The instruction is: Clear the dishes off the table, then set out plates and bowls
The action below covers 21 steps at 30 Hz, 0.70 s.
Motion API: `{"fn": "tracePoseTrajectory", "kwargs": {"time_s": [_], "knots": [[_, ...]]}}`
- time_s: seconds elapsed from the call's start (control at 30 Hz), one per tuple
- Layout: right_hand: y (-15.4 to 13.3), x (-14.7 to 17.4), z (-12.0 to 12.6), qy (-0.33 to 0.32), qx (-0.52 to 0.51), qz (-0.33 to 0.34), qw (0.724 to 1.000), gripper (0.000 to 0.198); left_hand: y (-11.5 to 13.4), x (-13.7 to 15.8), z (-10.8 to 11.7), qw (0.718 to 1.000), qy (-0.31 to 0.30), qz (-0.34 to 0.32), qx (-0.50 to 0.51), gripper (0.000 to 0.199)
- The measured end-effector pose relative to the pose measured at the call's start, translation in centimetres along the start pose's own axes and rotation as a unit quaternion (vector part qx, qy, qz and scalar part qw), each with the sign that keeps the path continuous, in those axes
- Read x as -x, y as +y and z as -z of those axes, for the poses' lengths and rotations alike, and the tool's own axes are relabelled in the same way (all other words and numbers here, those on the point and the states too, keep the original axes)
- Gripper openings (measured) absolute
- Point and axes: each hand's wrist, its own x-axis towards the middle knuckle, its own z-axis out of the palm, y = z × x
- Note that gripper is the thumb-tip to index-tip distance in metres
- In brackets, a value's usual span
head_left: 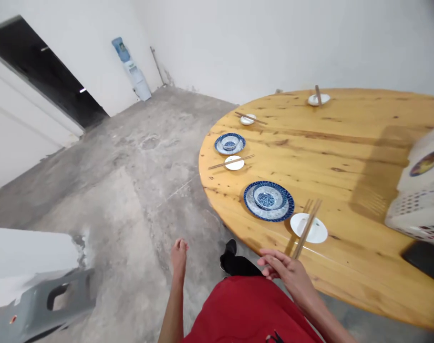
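My left hand [179, 252] hangs over the grey floor beside the table, its fingers curled in and no object showing in it. Near the table's front edge is my right hand [283, 269], fingers loosely stretched and holding nothing. Just beyond it, a pair of chopsticks [307, 229] lies across a small white dish [319, 232]. Left of that dish sits a blue-patterned plate [251, 209] with a matching bowl [269, 197] on it. Farther along the rim are another blue-patterned plate [219, 148] with a bowl [230, 143] and a white dish [234, 165] with chopsticks [220, 165].
The round wooden table [292, 166] also bears two far dishes [248, 120] with chopsticks. At right stand a white perforated basket [413, 205] and a black object [426, 259]. A grey stool [34, 309] is at lower left; a water dispenser [136, 78] stands by the wall.
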Motion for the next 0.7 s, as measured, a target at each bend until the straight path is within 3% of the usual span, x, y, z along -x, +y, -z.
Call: {"fn": "tracePoseTrajectory", "kwargs": {"time_s": [0.13,0.27,0.47,0.7], "knots": [[-1.5,-3.2,-0.7,0.016,-0.08,-0.031,0.996,0.058,8.5,-4.2,-2.5,0.996,-0.042,-0.071,-0.032,0.033],[-1.8,-5.5,-0.6,0.049,-0.138,-0.039,0.988,0.059,15.1,-7.5,-5.3,0.989,-0.088,-0.115,-0.043,0.029],[-2.3,-6.3,1.1,0.117,-0.164,-0.06,0.978,0.063,22.7,-11.3,-11.1,0.975,-0.154,-0.156,-0.022,0.022],[-1.4,-4.4,3.1,0.235,-0.149,-0.042,0.96,0.059,30.6,-16.0,-18.3,0.954,-0.218,-0.201,-0.031,0.021]]}}
